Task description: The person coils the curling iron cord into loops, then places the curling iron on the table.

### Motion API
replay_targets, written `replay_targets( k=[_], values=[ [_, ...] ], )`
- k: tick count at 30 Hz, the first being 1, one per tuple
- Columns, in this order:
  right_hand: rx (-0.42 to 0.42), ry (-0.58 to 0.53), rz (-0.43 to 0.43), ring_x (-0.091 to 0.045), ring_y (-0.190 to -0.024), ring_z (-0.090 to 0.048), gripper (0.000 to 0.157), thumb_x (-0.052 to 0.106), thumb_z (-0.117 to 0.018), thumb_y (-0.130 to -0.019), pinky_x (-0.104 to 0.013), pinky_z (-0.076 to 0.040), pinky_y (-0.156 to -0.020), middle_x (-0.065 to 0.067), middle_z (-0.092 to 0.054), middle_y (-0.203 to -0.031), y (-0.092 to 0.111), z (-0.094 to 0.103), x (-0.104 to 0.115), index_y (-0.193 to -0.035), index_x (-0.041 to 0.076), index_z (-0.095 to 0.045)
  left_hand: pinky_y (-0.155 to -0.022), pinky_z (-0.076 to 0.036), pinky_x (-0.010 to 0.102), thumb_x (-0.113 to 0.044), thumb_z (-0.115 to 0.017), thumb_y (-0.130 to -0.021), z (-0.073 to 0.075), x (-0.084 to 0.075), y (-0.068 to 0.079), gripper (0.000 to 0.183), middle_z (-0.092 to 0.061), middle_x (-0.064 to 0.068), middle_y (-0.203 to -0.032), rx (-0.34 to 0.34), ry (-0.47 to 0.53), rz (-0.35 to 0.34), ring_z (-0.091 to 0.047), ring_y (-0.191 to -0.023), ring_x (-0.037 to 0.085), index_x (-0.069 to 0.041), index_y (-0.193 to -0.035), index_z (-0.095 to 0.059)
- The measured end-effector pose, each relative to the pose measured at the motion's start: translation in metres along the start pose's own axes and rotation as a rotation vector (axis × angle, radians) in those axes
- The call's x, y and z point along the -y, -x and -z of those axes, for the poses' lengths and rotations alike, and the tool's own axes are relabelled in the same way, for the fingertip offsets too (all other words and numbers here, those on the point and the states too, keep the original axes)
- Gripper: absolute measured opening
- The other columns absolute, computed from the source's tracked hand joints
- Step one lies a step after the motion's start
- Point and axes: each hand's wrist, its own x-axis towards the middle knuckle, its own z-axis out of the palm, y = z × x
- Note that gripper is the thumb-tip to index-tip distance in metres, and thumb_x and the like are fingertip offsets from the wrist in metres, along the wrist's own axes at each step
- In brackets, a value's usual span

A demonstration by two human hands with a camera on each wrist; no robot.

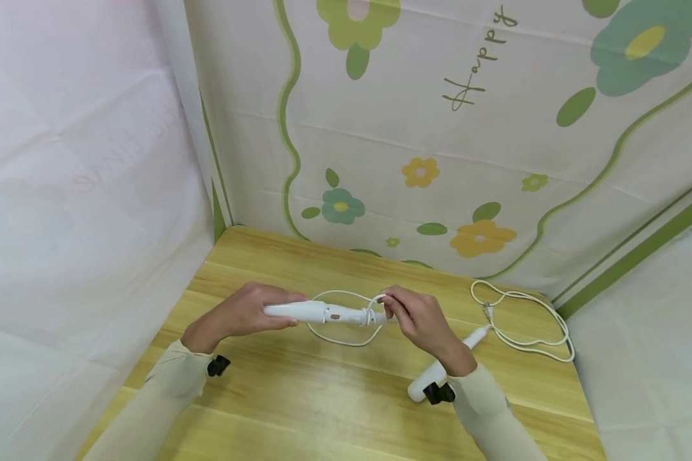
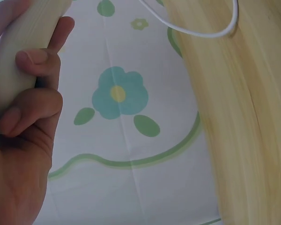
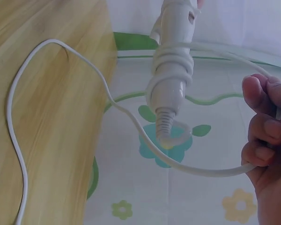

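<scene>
My left hand (image 1: 243,314) grips the thick end of a white wand-shaped electric appliance (image 1: 305,312), held about level above the table. In the left wrist view, curled fingers (image 2: 40,101) wrap round its smooth body. A thin white cord (image 3: 171,70) is wound in a few turns round the appliance's narrow end, beside its ribbed cord sleeve (image 3: 164,123). My right hand (image 1: 418,317) pinches that cord near the wound turns. In the right wrist view, a further stretch of cord passes under the curled fingers and loops down over the table.
A second white wand-shaped appliance (image 1: 429,381) lies on the wooden table (image 1: 300,397), partly hidden by my right wrist. Near its tip lies a looped white cord (image 1: 544,349) with a plug (image 1: 488,310). Flower-printed cloth walls (image 1: 380,134) stand round the table's back and sides.
</scene>
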Motion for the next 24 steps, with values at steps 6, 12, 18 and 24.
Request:
replay_targets(
  k=[6, 12, 18, 24],
  values=[
    [0.018, 0.000, -0.016, 0.003, -0.057, -0.039, 0.016, -0.002, -0.066, -0.105, -0.017, -0.038, -0.054, 0.007, -0.063, -0.074, -0.010, 0.003, -0.010, -0.098, 0.013, -0.069, -0.068, -0.057, 0.024, -0.021, -0.091, -0.091, 0.001, -0.006, -0.004, 0.042, -0.084, 0.006, -0.115, 0.032, 0.063, -0.026, -0.068, -0.082, 0.002, -0.014, -0.131, -0.081],
    [0.040, -0.033, -0.066, 0.006, -0.058, -0.037, 0.022, -0.004, -0.065, -0.105, -0.019, -0.039, -0.056, 0.009, -0.063, -0.074, -0.012, 0.002, -0.021, -0.097, 0.016, -0.070, -0.065, -0.057, 0.025, -0.018, -0.091, -0.089, 0.003, -0.005, -0.004, 0.041, -0.084, 0.008, -0.116, 0.020, 0.141, -0.026, -0.067, -0.079, 0.002, -0.013, -0.128, -0.082],
    [0.069, -0.083, -0.109, 0.004, -0.059, -0.039, 0.022, -0.003, -0.063, -0.107, -0.020, -0.040, -0.057, 0.010, -0.063, -0.076, -0.012, -0.001, -0.027, -0.099, 0.017, -0.070, -0.067, -0.058, 0.028, -0.013, -0.091, -0.089, 0.001, -0.002, -0.002, 0.040, -0.082, 0.013, -0.123, 0.022, 0.298, 0.024, -0.068, -0.080, 0.005, -0.010, -0.128, -0.082],
    [0.114, -0.104, -0.153, 0.004, -0.059, -0.039, 0.019, 0.001, -0.064, -0.108, -0.021, -0.041, -0.058, 0.009, -0.066, -0.076, -0.008, -0.007, -0.026, -0.099, 0.016, -0.072, -0.067, -0.058, 0.030, -0.005, -0.087, -0.091, 0.000, 0.000, 0.000, 0.040, -0.080, 0.019, -0.126, 0.026, 0.455, 0.115, -0.067, -0.080, 0.009, -0.006, -0.131, -0.080]
  ],
)
